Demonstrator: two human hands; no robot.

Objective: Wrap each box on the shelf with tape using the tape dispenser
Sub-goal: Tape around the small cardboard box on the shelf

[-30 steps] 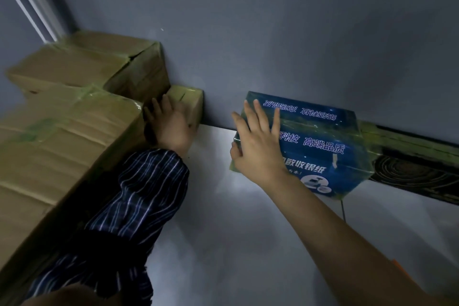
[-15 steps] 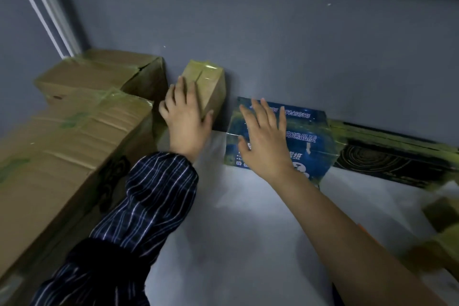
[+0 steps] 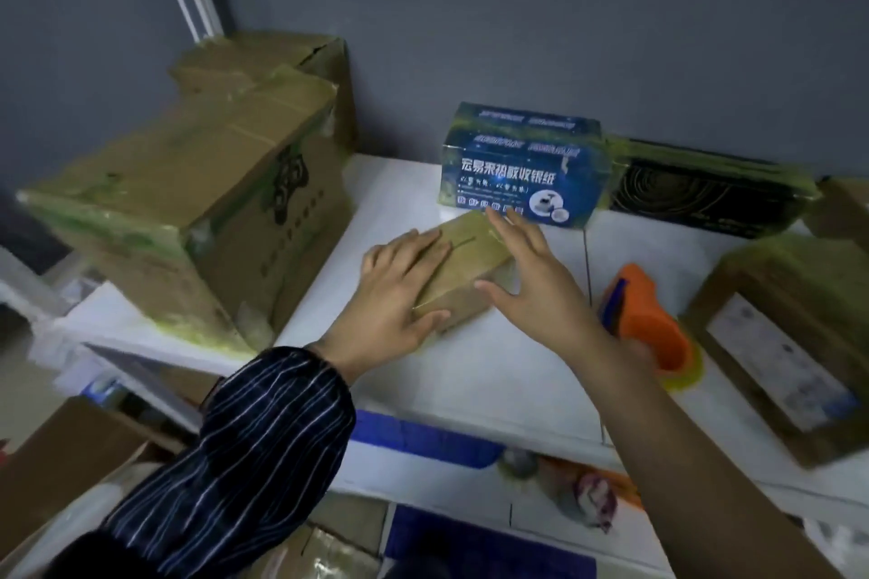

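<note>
Small box [image 3: 465,252] under your hands, long axis slanting away toward blue box [image 3: 522,165]. Left hand [image 3: 399,292] flat on top; right hand [image 3: 531,277] spread, released, at right edge. Tape dispenser [image 3: 653,320] just right of right hand: nearer. Count: one dispenser, two cartons [image 3: 188,212] left of left hand, one black box [image 3: 705,193], one labelled box [image 3: 790,343] beyond dispenser.

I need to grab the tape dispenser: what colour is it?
The tape dispenser is orange with a blue part; clearest in the head view.

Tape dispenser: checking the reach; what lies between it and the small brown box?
In the head view, only the right hand, over bare white shelf.
</note>
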